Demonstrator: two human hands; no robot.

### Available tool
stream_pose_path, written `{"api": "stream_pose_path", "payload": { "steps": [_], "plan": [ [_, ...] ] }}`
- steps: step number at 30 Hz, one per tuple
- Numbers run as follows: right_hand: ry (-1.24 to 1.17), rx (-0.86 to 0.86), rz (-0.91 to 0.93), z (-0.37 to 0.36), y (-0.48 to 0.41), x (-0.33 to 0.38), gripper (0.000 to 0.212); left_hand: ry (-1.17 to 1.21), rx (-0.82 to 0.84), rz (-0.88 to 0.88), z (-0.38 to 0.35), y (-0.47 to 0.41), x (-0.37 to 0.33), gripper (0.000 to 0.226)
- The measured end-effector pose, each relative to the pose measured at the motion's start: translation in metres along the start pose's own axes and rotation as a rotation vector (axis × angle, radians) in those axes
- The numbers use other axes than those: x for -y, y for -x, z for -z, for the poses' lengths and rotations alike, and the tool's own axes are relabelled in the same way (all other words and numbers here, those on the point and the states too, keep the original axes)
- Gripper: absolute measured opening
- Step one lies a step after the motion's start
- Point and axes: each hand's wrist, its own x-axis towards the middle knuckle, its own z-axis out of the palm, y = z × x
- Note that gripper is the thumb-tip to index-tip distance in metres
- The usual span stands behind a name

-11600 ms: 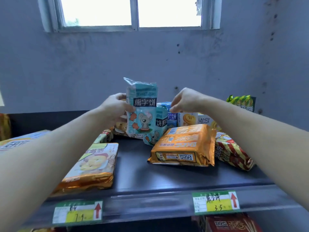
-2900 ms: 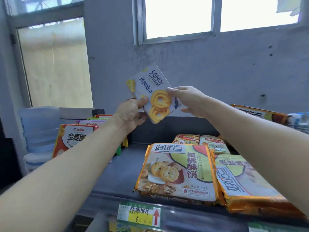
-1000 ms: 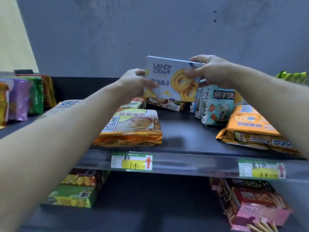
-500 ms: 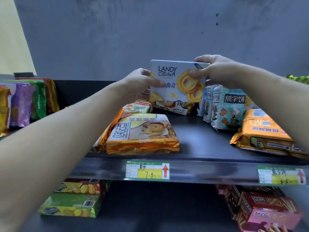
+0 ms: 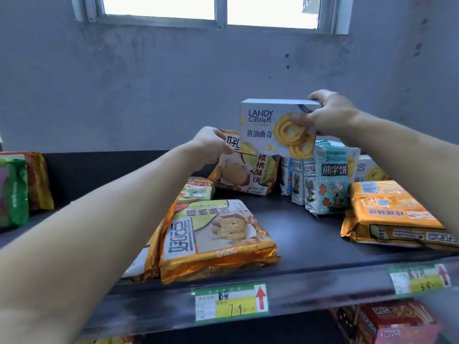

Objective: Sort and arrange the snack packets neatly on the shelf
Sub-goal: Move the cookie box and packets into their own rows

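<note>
My right hand (image 5: 330, 117) grips the top right corner of a pale blue Landy Castle cookie box (image 5: 268, 130), held upright above the back of the dark shelf (image 5: 310, 234). My left hand (image 5: 211, 145) pinches the top left corner of an orange walnut-cookie packet (image 5: 250, 175), which tilts up behind and below the box. Teal bear-biscuit packets (image 5: 330, 184) stand in a row to the right. A second Landy Castle box (image 5: 370, 172) stands behind them, partly hidden.
A gold walnut-cookie packet (image 5: 213, 239) lies flat at the shelf's front left over another one. An orange packet (image 5: 395, 217) lies at the right. Green and orange bags (image 5: 17, 189) stand far left. Price tags (image 5: 231, 301) line the shelf's front edge; red boxes (image 5: 392, 324) sit below.
My left hand has let go of the cookie box and taken the walnut-cookie packet's corner, tipping it up. My right hand alone holds the box, which stays above the back of the shelf.
</note>
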Motion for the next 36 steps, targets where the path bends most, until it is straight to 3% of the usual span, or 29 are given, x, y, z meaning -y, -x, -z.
{"api": "stream_pose_path", "payload": {
  "steps": [6,12,15,20,31,36],
  "plan": [
    [0.036,-0.059,-0.021,0.006,-0.001,0.000,0.066,-0.009,-0.037,0.043,-0.005,-0.023,0.009,0.033],
    [0.046,-0.031,-0.019,0.004,-0.004,-0.001,0.049,-0.083,-0.080,-0.061,-0.013,-0.052,0.011,0.068],
    [0.044,0.009,-0.033,0.003,-0.007,-0.006,0.040,-0.093,-0.126,-0.078,-0.017,-0.064,0.014,0.050],
    [0.085,0.063,-0.057,-0.004,-0.013,-0.013,0.056,-0.058,-0.309,-0.085,-0.018,-0.072,0.016,0.028],
    [0.058,0.218,-0.009,-0.037,-0.031,-0.010,0.038,-0.108,-0.746,-0.053,0.060,-0.055,0.019,0.021],
    [0.169,0.309,-0.049,-0.071,-0.039,-0.024,0.031,-0.281,-0.827,0.029,0.102,-0.029,0.039,0.027]
  ]
}}
